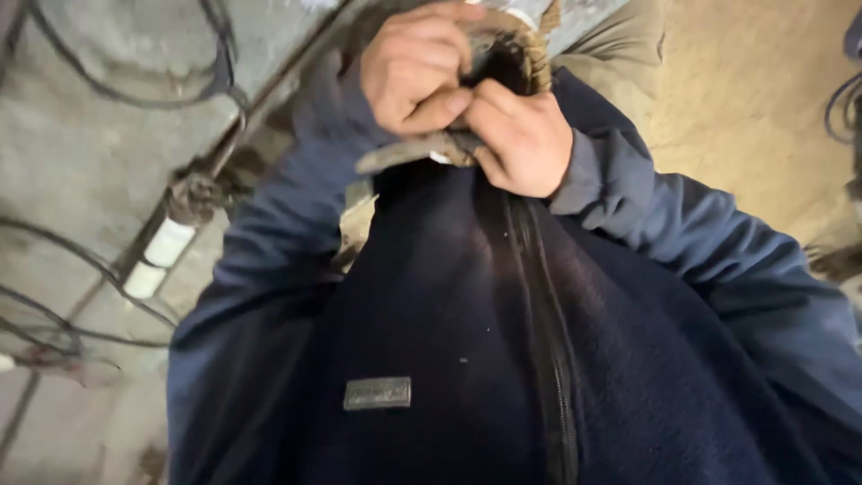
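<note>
Head view, looking down the dark fleece jacket (467,323): left hand (415,65) and right hand (523,135) meet at top centre, fingers of both curled shut around a frayed tan rope loop (537,56). A flat greyish strap end (404,153) sticks out leftward below the left hand, long axis near level. Cables (135,90) crowd the left floor; sandy ground (745,99) lies open on the right.

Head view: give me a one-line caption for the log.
Both bare hands, left hand and right hand, grip a worn rope loop above a dark blue zipped fleece jacket.
</note>
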